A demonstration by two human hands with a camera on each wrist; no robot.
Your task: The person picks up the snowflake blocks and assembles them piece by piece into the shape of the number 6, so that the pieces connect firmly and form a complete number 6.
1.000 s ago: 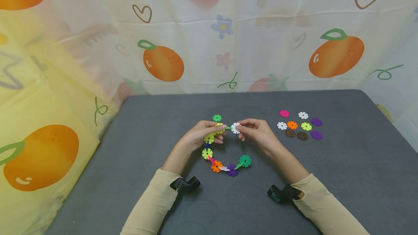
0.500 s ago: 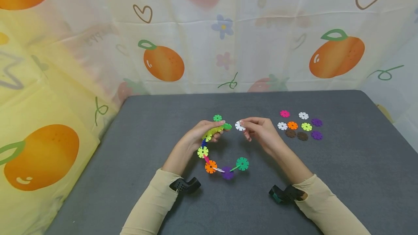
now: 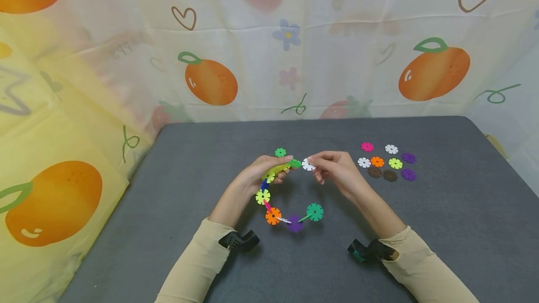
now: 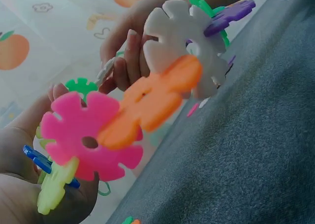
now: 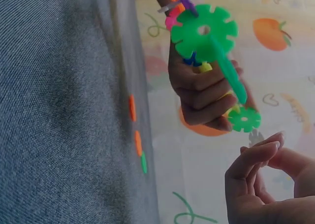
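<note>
A chain of notched plastic discs (image 3: 273, 216) curves down from my left hand (image 3: 252, 173), whose thumb and fingers grip its upper yellow links. A bright green disc (image 3: 296, 163) sticks out past the left fingertips at that end. My right hand (image 3: 337, 171) pinches a white notched disc (image 3: 308, 165) between thumb and forefinger, its edge right at the green disc's edge. At the other end of the chain hangs a darker green disc (image 5: 192, 34). Pink (image 4: 64, 130) and orange (image 4: 162, 103) discs of the chain loom large in the left wrist view.
One loose green disc (image 3: 280, 152) lies on the grey table (image 3: 202, 153) just beyond the left hand. Several loose discs, among them pink (image 3: 367, 147), orange (image 3: 377, 162) and purple (image 3: 408, 174), lie at the back right. A printed curtain (image 3: 261, 41) hangs behind.
The white disc drew away to the right from the green disc, then came back against its edge. The green disc turned from edge-on to flatter. The chain swung slightly left and partly back.
</note>
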